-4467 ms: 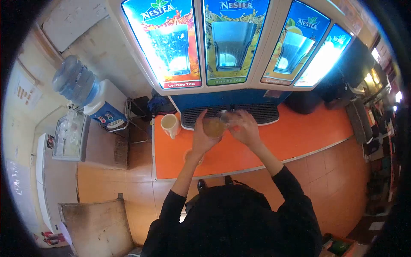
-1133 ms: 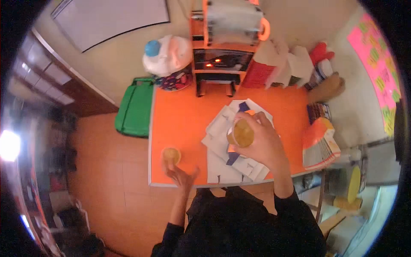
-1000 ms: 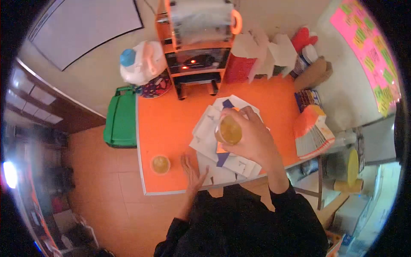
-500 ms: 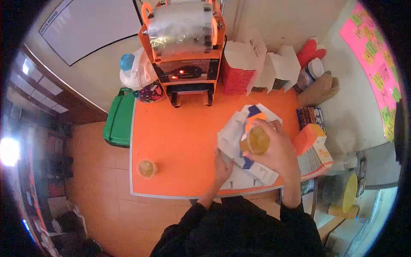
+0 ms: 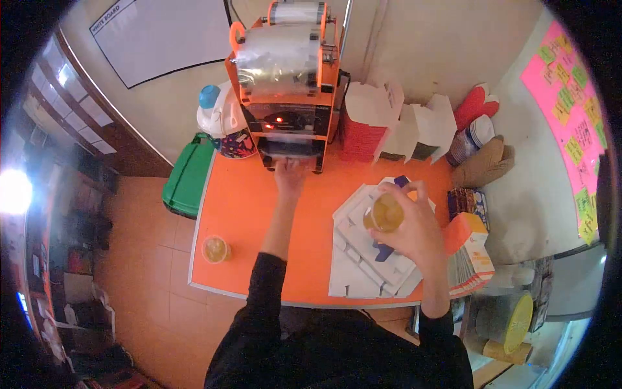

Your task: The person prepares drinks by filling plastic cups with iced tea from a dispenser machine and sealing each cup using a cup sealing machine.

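Right hand (image 5: 420,228) grips a cup (image 5: 387,211), mouth up, long axis roughly upright; left hand (image 5: 289,176) at the machine (image 5: 304,118) (can't tell its grip tbh).

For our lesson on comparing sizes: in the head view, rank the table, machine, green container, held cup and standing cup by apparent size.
1. Table
2. Machine
3. Green container
Unranked last: held cup and standing cup; nearness to the camera makes their order unsure.
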### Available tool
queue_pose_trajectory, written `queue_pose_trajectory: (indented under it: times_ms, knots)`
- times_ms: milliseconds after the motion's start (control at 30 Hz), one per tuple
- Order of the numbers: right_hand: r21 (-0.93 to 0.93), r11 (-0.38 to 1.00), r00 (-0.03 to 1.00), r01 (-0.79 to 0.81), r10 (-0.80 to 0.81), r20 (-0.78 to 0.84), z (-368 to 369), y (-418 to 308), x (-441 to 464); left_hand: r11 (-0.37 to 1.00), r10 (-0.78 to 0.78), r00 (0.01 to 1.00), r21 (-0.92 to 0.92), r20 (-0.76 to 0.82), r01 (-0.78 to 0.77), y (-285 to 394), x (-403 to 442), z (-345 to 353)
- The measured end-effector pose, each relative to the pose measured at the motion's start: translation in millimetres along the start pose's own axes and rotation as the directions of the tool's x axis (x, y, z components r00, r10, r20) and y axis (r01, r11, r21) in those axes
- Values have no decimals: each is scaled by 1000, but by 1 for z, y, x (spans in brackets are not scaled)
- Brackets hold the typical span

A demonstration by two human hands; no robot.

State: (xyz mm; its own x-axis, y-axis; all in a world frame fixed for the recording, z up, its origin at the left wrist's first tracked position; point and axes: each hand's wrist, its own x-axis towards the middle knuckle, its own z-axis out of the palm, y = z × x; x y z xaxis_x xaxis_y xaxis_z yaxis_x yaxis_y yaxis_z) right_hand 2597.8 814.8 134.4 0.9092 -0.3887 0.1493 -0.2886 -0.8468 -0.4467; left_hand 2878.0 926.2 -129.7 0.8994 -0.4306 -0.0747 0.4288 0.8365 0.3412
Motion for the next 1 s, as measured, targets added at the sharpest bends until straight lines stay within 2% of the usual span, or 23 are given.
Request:
queue_pose_trajectory:
  times_ms: [67, 100, 167, 300, 400, 467, 500, 567, 800, 867, 1000]
  knots:
    - [53, 999, 997, 11, -15, 71, 7, -13, 16, 998, 11, 967, 66, -253, 6, 4, -47, 18]
    - [53, 998, 997, 16, -20, 78, 15, -18, 25, 998, 16, 966, 64, -259, 1, 7, -66, 18]
    - [26, 993, 993, 115, -116, 30, 38, -28, 46, 998, -40, 994, 37, -102, 44, 15, -99, 13]
    - [-27, 985, 986, 169, -169, 10, 71, -69, 89, 994, -93, 981, 39, -173, 101, 21, -145, 0]
    - [-19, 992, 990, 123, -122, 73, 100, -89, 116, 992, -106, 981, 51, -165, 116, 19, -162, -24]
    - [9, 986, 986, 167, -167, -15, 126, -92, 132, 988, -140, 988, 52, -69, 143, 24, -164, -35]
    - [7, 985, 985, 170, -170, -10, 136, -96, 138, 989, -137, 988, 48, -72, 140, 25, -165, -32]
    - [-48, 986, 986, 157, -160, -49, 151, -102, 150, 979, -154, 963, 95, -221, 179, 24, -166, -18]
    - [-102, 990, 994, 95, -100, -38, 184, -98, 166, 960, -238, 954, 103, -184, 259, 28, -168, -35]
    - [-130, 987, 996, 93, -90, 28, 194, -90, 169, 941, -255, 954, 187, -158, 283, 32, -169, -30]
    - [-147, 976, 987, 158, -154, 40, 210, -78, 169, 918, -272, 954, 263, -127, 297, 37, -169, -27]
